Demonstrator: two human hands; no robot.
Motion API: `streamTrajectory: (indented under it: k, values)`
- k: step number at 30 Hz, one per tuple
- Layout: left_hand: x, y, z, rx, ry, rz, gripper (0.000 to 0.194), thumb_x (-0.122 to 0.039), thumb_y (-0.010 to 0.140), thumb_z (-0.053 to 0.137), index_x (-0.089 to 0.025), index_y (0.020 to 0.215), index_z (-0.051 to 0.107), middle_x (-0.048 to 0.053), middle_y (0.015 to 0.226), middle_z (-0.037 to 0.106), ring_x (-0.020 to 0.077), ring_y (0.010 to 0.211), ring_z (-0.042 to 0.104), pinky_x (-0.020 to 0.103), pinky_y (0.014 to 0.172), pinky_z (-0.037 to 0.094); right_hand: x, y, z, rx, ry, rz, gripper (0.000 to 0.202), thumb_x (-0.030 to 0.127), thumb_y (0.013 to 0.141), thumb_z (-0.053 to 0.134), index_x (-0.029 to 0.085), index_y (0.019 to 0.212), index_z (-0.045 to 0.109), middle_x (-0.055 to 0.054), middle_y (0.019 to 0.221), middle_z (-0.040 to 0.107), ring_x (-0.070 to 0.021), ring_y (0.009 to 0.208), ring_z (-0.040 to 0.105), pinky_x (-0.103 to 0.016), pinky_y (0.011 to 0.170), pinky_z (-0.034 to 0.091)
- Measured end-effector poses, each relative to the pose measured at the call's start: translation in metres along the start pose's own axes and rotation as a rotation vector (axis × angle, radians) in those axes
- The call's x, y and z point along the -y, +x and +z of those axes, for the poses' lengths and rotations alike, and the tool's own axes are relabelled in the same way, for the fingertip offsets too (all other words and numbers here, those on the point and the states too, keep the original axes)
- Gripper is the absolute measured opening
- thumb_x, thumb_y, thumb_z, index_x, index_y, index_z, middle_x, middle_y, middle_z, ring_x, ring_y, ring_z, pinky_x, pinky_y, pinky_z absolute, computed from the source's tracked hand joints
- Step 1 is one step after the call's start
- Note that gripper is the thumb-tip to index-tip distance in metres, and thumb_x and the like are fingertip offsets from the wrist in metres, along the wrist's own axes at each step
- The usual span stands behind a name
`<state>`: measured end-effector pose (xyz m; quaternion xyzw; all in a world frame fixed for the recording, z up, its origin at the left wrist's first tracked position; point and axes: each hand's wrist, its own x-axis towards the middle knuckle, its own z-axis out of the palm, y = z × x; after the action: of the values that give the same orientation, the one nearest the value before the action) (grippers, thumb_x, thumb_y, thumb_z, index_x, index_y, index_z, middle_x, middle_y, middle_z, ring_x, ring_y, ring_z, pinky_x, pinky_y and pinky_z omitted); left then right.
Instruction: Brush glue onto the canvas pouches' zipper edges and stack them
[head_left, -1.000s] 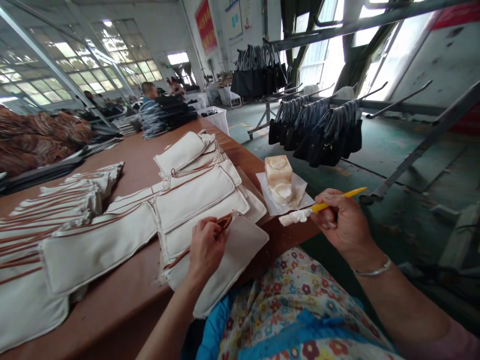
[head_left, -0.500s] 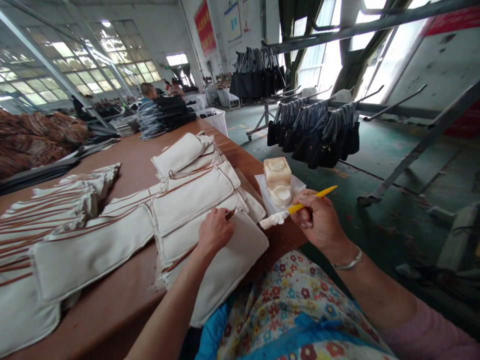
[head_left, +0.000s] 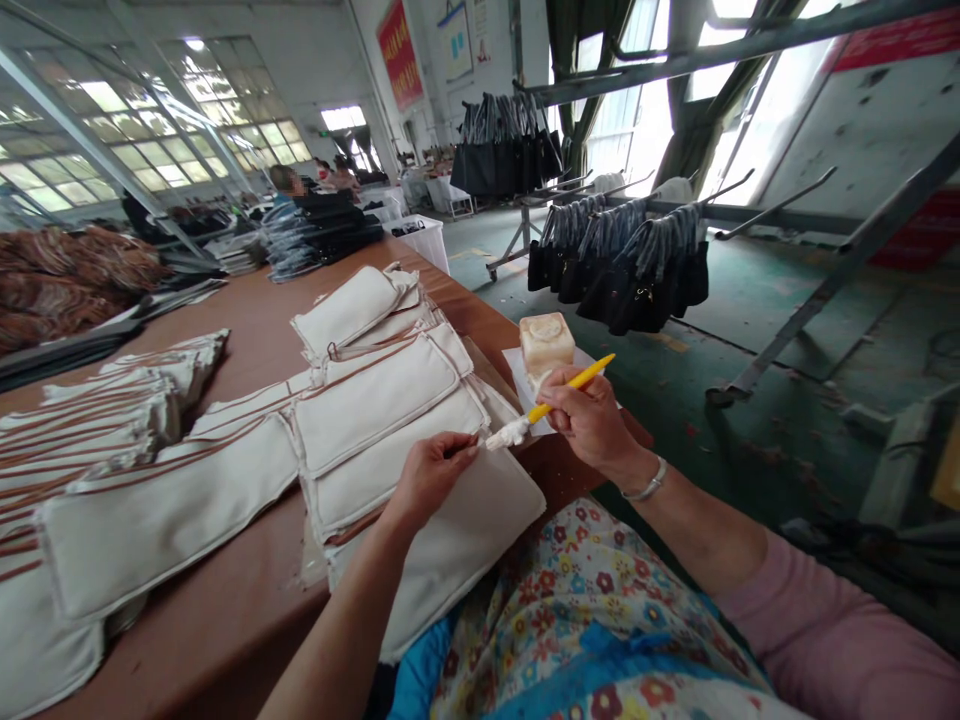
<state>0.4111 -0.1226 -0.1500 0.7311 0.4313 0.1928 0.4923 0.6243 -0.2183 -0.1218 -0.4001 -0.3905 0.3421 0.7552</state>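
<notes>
My right hand [head_left: 596,418] grips a yellow-handled brush [head_left: 561,391], its bristles thick with white paste. The brush tip is at the upper edge of a cream bag panel [head_left: 472,530], beside my left fingertips. With thumb and fingers pinched together, my left hand [head_left: 431,478] holds that panel's edge near its top corner. More cream panels [head_left: 379,400] with brown edging are layered just beyond my left hand. Behind my right hand, a square paste container [head_left: 547,338] stands on a white sheet [head_left: 516,372]; its near side is partly covered by the hand.
On the brown table [head_left: 251,325], folded cream pieces [head_left: 112,420] lie at left, with brown strips [head_left: 75,280] heaped behind. Black bags [head_left: 637,265] hang from a metal rack [head_left: 795,310] at right. People sit in the background.
My right hand has moved left with the brush, bringing its bristles to the panel's edge. My left hand has shifted slightly and now pinches the edge near the bristles.
</notes>
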Motion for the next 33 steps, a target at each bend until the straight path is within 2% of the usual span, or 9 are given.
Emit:
streamTrajectory:
  k: [5,10,14,17,21,24,27,29,33]
  values:
    - [-0.011,-0.017,0.0,0.123,-0.154,-0.02,0.04,-0.049,0.077,0.072,-0.016,0.099,0.075,0.004,0.086,0.074,0.0154,0.068,0.061,0.024,0.061,0.044,-0.008,0.008,-0.002,0.109,-0.35,-0.144,0.021,0.027,0.083,0.065,0.018,0.064,0.06,0.005,0.052,0.047,-0.0106,0.048,0.039,-0.024,0.047,0.029]
    - [-0.014,-0.024,0.002,0.089,-0.155,-0.036,0.039,-0.049,0.076,0.073,-0.016,0.096,0.075,0.002,0.08,0.073,0.014,0.064,0.06,0.023,0.059,0.043,0.005,0.005,-0.004,0.013,-0.381,-0.231,0.021,0.027,0.086,0.063,0.02,0.066,0.06,0.003,0.057,0.051,-0.0126,0.052,0.043,-0.026,0.05,0.032]
    - [-0.015,-0.029,0.008,0.048,-0.046,0.0,0.034,-0.045,0.079,0.071,-0.016,0.095,0.075,0.002,0.077,0.072,0.0141,0.063,0.06,0.022,0.056,0.041,0.011,-0.002,-0.003,0.17,-0.47,-0.214,0.019,0.025,0.086,0.062,0.019,0.067,0.06,0.002,0.059,0.053,-0.0137,0.055,0.045,-0.027,0.052,0.034]
    - [-0.015,-0.037,0.014,-0.066,0.089,0.173,0.022,-0.036,0.083,0.068,-0.017,0.09,0.073,0.003,0.081,0.073,0.0156,0.071,0.064,0.023,0.062,0.046,0.011,0.001,-0.007,0.111,-0.547,-0.283,0.02,0.022,0.085,0.062,0.019,0.065,0.06,0.001,0.061,0.054,-0.0135,0.057,0.046,-0.027,0.055,0.035]
    - [-0.01,-0.05,0.019,-0.176,0.357,0.513,0.011,-0.03,0.088,0.066,-0.019,0.088,0.07,0.003,0.081,0.07,0.0145,0.075,0.064,0.024,0.068,0.049,0.009,0.007,-0.015,-0.055,-0.389,-0.224,0.021,0.026,0.085,0.064,0.02,0.065,0.06,0.003,0.052,0.048,-0.0119,0.049,0.041,-0.025,0.048,0.031]
    - [-0.007,-0.057,0.021,-0.219,0.524,0.723,0.01,-0.027,0.092,0.063,-0.019,0.089,0.067,0.003,0.08,0.067,0.0135,0.072,0.062,0.024,0.066,0.048,0.008,0.006,-0.013,0.028,-0.231,-0.071,0.021,0.028,0.082,0.066,0.02,0.064,0.059,0.006,0.044,0.041,-0.0094,0.04,0.033,-0.024,0.041,0.023]
    - [-0.006,-0.059,0.022,-0.246,0.585,0.815,0.007,-0.024,0.093,0.062,-0.019,0.09,0.066,0.003,0.078,0.066,0.0131,0.071,0.061,0.023,0.064,0.048,0.016,0.001,-0.01,0.275,-0.132,0.115,0.02,0.028,0.078,0.068,0.018,0.064,0.059,0.007,0.045,0.042,-0.0075,0.039,0.032,-0.022,0.04,0.02]
    - [-0.006,-0.059,0.022,-0.255,0.592,0.838,0.006,-0.023,0.093,0.063,-0.019,0.09,0.065,0.003,0.078,0.065,0.0131,0.071,0.061,0.023,0.064,0.048,0.024,0.0,-0.012,0.362,-0.085,0.191,0.017,0.027,0.076,0.068,0.018,0.064,0.06,0.006,0.047,0.045,-0.0067,0.04,0.033,-0.021,0.04,0.02]
    - [-0.004,-0.059,0.02,-0.241,0.612,0.832,0.006,-0.024,0.093,0.063,-0.018,0.09,0.065,0.003,0.078,0.064,0.0134,0.072,0.061,0.023,0.065,0.048,0.033,0.004,-0.015,0.196,-0.027,0.141,0.015,0.025,0.073,0.068,0.018,0.063,0.06,0.006,0.047,0.045,-0.0053,0.037,0.03,-0.02,0.037,0.018]
